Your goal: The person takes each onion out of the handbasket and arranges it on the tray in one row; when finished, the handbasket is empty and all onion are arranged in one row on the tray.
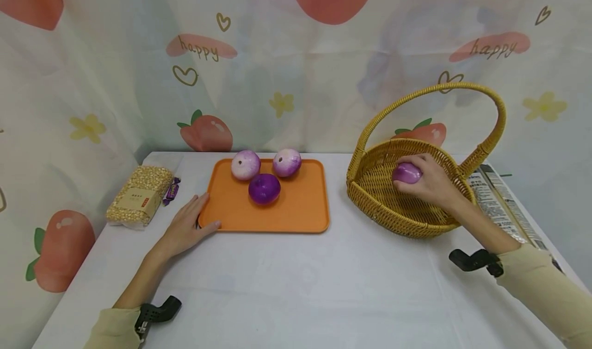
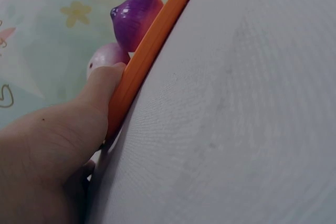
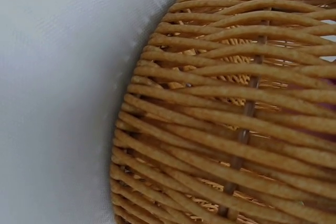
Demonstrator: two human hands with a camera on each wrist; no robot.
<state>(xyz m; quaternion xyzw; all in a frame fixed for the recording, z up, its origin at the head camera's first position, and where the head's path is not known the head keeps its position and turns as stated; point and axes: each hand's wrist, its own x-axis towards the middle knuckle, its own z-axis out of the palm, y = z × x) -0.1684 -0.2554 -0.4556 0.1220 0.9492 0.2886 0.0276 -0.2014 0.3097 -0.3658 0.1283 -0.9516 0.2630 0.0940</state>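
My right hand (image 1: pixel 427 182) grips a purple onion (image 1: pixel 407 173) inside the wicker basket (image 1: pixel 393 223). In the right wrist view, the woven wall of the basket (image 3: pixel 210 108) hides that hand. My left hand (image 1: pixel 185 228) touches the front left corner of an orange tray (image 1: pixel 287 218), its fingers fairly straight along the side. In the left wrist view the thumb of the left hand (image 2: pixel 58 135) lies at the tray's rim (image 2: pixel 152 45). On the tray sit a dark purple onion (image 1: pixel 264 189) and two paler onions, one left (image 1: pixel 246 165) and one right (image 1: pixel 287 163).
Left of the tray lie a clear packet of pale grains or beans (image 1: pixel 141 195) and a small purple-wrapped candy (image 1: pixel 171 191). A printed silvery package (image 1: pixel 501 205) lies right of the basket, whose tall handle (image 1: pixel 430 89) arches overhead. A patterned curtain (image 1: pixel 314 81) hangs behind the white-covered table (image 1: pixel 300 287).
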